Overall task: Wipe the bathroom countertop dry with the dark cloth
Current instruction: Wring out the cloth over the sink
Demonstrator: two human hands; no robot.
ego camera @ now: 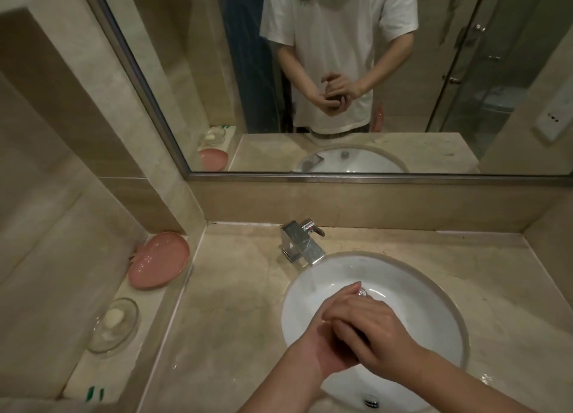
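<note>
Head view, bathroom vanity. Both hands joined over the white basin [434,291], in front of the chrome faucet [302,245].

Left hand [324,343]: underneath, palm up, fingers stretched almost straight toward the faucet, tips showing past the other hand.

Right hand [376,329]: on top, fingers curled down across the left palm and closed around the dark cloth [356,335].

Dark cloth: bunched small between the two palms above the basin, only a dark sliver showing between the right fingers; seen again as a dark wad between the hands in the mirror [310,152]. Not touching the countertop.

Beige stone countertop [235,291]: around the basin, with damp patches left of the bowl and water drops at its near right rim.

Lower ledge at left: pink dish [159,260] leaning at the wall, clear glass soap dish [114,322] nearer, pale soap bar [113,316] inside it.
</note>
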